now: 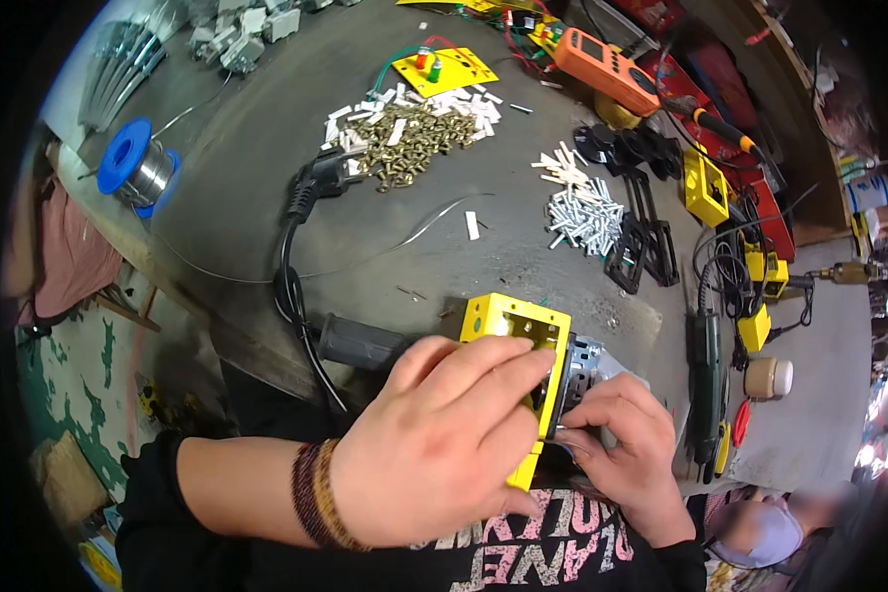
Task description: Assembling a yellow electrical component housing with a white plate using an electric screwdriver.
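A yellow box-shaped housing [515,308] stands tilted at the near edge of the bench, its open side showing small fittings inside. My left hand [449,424] is wrapped over it from the left, the fingers reaching into the opening. Against the housing's right side sits a black frame [566,373], with a slotted metal part [585,361] beside it. My right hand [617,434] is closed in a pinch at the lower end of this black frame. What its fingertips hold is too small to make out. A dark grey cylindrical grip [363,341] lies left of the housing.
A black power cord with its plug [316,183] crosses the left side. Brass screws [405,143], silver screws [587,217] and black frames [646,237] lie farther back. A solder spool [140,168], an orange multimeter [607,71] and a dark corded tool [705,385] stand around.
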Motion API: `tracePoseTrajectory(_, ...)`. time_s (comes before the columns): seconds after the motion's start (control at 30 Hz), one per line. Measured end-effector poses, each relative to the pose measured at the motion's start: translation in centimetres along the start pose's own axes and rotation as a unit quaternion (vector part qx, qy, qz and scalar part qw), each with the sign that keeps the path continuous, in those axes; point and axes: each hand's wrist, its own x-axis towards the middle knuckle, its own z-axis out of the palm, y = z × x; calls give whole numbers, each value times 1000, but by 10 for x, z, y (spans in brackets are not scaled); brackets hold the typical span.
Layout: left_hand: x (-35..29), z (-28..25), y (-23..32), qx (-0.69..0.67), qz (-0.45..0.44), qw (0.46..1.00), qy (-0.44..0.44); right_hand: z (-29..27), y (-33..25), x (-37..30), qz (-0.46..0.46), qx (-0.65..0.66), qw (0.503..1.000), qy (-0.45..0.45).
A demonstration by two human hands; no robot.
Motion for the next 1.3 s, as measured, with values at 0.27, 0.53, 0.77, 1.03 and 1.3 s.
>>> tracePoseTrajectory(0.27, -19, -29, -25, 121, -49, 991, 11, -1, -6, -5, -70, -127, 989, -10)
tracePoseTrajectory(0.53, -25, -15, -28, 129, -38, 989, 68, -3, -12, -7, 65, -84, 994, -38)
tracePoseTrajectory(0.77, -19, -15, -31, 154, -13, 982, 112, -1, -16, -9, 56, -129, 990, -33)
tracePoseTrajectory(1.03, -19, -16, -38, 171, -5, 982, 79, -3, -20, -10, -28, -196, 979, -56)
tracePoseTrajectory(1.3, -21, -9, -54, 289, 120, 940, 132, -3, -17, -6, 95, -98, 990, -45)
